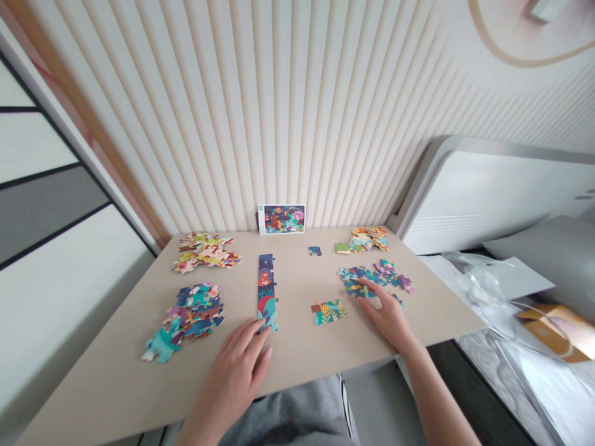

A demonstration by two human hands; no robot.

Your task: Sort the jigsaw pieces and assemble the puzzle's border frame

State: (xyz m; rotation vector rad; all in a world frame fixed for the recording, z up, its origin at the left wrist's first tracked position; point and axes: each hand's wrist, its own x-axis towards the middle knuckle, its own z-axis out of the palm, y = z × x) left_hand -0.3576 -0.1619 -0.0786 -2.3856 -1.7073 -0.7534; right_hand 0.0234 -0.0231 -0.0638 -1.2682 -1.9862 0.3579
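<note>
A joined strip of puzzle pieces (266, 279), dark blue above and teal below with a red figure, runs away from me in the middle of the table. My left hand (242, 356) rests with fingers spread, its fingertips on the strip's near end. My right hand (383, 313) has its fingers apart over a loose pile of blue and purple puzzle pieces (362, 272), fingertips touching the pile's near side. Between the hands lies a small joined section of teal and yellow puzzle pieces (331, 311). A single dark blue puzzle piece (315, 251) sits farther back.
A picture card (282, 219) leans on the ribbed wall. Piles of pieces lie at back left (204, 253), near left (190, 316) and back right (365, 240) on the beige table (139, 396). Right of it is a bed (502, 192) with papers and a plastic bag.
</note>
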